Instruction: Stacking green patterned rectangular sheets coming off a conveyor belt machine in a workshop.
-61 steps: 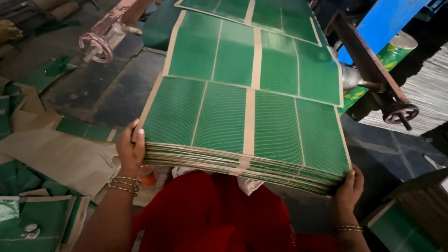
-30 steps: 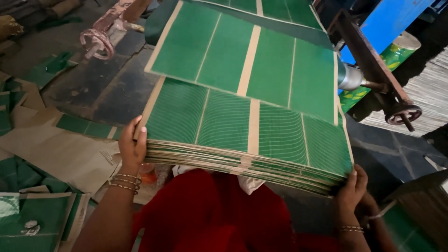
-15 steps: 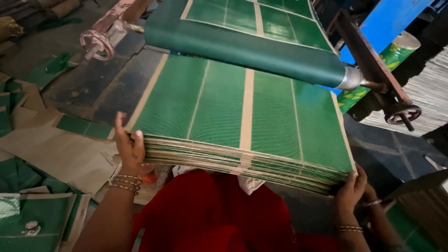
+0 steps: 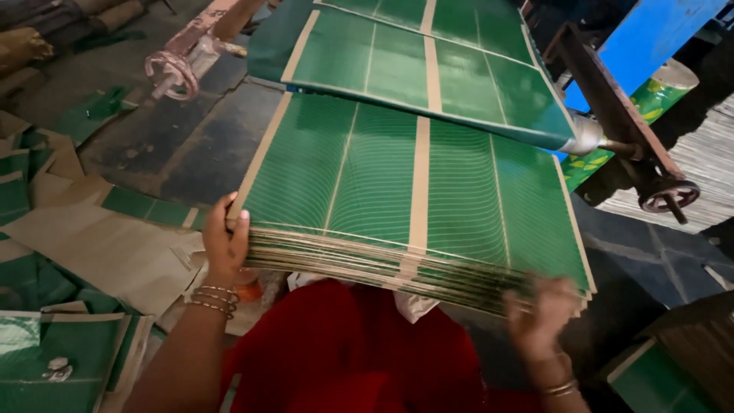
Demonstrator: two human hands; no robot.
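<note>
A thick stack of green printed sheets (image 4: 405,191) with tan bands lies in front of me, over my red-clad lap. My left hand (image 4: 225,241) grips the stack's near left corner, thumb on the top sheet. My right hand (image 4: 539,313) is blurred at the near right edge, fingers against the side of the sheets. Another green sheet (image 4: 413,65) comes off a roller (image 4: 585,138) just beyond the stack and overlaps its far edge.
A rusty frame with a handwheel (image 4: 669,195) stands at the right, another handwheel (image 4: 174,73) at the upper left. Loose green and brown paper offcuts (image 4: 84,245) litter the floor at left. A blue machine part (image 4: 650,38) and a printed roll (image 4: 650,95) are behind.
A new sheet has fed off the roller and dropped toward the stack. My right hand has shifted along the right edge and is now blurred with motion; my left hand kept its grip.
</note>
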